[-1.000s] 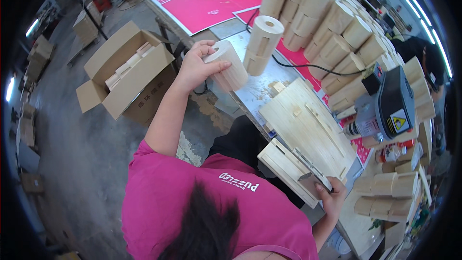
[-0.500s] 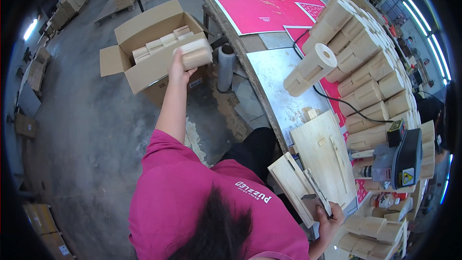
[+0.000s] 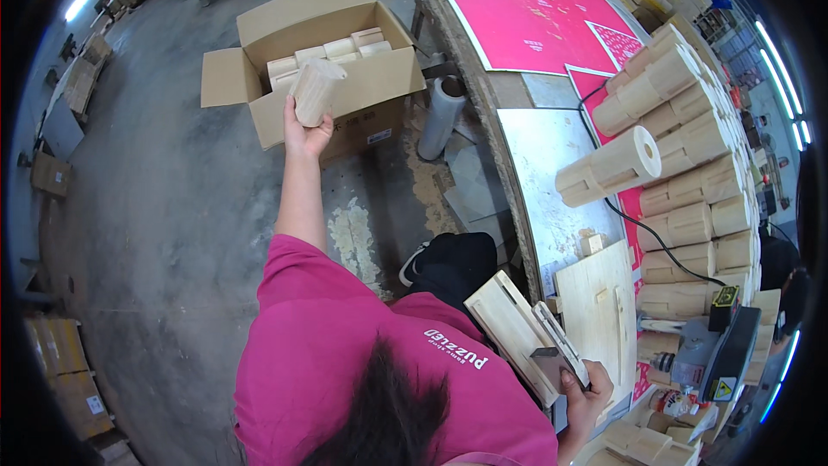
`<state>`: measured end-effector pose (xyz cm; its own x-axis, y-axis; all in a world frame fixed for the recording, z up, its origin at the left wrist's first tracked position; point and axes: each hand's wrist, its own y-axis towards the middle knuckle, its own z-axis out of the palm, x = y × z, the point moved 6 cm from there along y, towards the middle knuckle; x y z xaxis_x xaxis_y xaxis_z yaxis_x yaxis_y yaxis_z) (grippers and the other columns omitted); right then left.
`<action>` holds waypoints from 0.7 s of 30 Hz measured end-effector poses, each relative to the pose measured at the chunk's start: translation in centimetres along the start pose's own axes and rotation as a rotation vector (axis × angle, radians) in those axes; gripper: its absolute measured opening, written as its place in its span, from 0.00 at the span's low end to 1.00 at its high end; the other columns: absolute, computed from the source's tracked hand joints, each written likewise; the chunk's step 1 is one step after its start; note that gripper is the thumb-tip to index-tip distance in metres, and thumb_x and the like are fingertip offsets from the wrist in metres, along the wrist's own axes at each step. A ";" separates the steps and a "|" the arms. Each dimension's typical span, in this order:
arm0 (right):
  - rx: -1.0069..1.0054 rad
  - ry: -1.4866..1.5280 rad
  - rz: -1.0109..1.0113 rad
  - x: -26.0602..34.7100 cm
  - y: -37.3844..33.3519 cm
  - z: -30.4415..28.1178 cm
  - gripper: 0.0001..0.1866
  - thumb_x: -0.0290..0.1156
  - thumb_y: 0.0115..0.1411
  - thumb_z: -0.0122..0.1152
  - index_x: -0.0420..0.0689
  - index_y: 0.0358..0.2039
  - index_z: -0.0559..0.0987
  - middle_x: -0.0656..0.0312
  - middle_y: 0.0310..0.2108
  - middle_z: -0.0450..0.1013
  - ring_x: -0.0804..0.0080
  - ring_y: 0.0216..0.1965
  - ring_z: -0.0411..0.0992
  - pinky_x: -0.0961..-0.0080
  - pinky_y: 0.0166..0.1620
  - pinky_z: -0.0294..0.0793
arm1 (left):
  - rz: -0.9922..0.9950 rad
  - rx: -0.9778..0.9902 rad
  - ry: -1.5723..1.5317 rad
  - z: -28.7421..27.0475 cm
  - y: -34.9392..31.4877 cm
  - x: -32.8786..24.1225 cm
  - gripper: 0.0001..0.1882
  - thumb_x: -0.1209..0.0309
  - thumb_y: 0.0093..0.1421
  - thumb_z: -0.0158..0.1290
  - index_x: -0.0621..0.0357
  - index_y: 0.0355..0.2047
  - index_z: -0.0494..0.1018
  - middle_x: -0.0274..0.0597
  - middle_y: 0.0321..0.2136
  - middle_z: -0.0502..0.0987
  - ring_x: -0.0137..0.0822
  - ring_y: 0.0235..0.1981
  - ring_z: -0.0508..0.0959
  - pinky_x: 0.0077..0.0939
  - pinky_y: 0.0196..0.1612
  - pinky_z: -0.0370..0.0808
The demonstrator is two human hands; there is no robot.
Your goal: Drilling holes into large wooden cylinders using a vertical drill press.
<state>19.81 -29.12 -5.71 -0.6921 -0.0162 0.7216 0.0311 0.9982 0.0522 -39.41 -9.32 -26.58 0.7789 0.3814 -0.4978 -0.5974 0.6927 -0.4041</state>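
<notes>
My left hand (image 3: pixel 308 134), on an outstretched arm, is closed around the lower part of a pale wooden cylinder (image 3: pixel 317 89). The cylinder is in the air at the near side of an open cardboard box (image 3: pixel 345 91). Several similar wooden pieces (image 3: pixel 332 53) lie inside the box. At the bench's near end my right hand (image 3: pixel 588 393) grips a dark flat metal piece (image 3: pixel 548 363) with the thumb against it. That metal piece is at a wooden fixture (image 3: pixel 511 332) with a metal rail, beside a wooden board (image 3: pixel 599 319). The lower fingers are partly hidden.
A holed wooden cylinder (image 3: pixel 608 168) lies on a metal sheet (image 3: pixel 539 138) on the bench. Several more cylinders (image 3: pixel 690 173) are stacked to the right, behind a black cable (image 3: pixel 651 237) and a grey device (image 3: pixel 709 358). A wrapped roll (image 3: pixel 442 116) stands beside the box.
The view has turned, so box and bench appear farther right. The held cylinder has tipped from nearly level to more upright. My right hand keeps its grip on the metal piece.
</notes>
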 end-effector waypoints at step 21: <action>0.042 0.042 -0.238 0.3 1.0 4.0 0.11 0.24 0.37 0.69 0.42 0.25 0.78 0.59 0.20 0.70 0.64 0.23 0.69 0.74 0.25 0.66 | 0.009 0.472 0.362 5.9 -7.7 -0.3 0.29 0.50 0.54 0.51 0.52 0.52 0.64 0.39 0.47 0.71 0.36 0.44 0.74 0.32 0.39 0.75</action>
<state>16.73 -27.86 -8.21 -0.6457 -0.2526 0.7206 -0.1601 0.9675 0.1957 -33.92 -11.20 -18.73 0.6105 0.2126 -0.7630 -0.3896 0.9193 -0.0555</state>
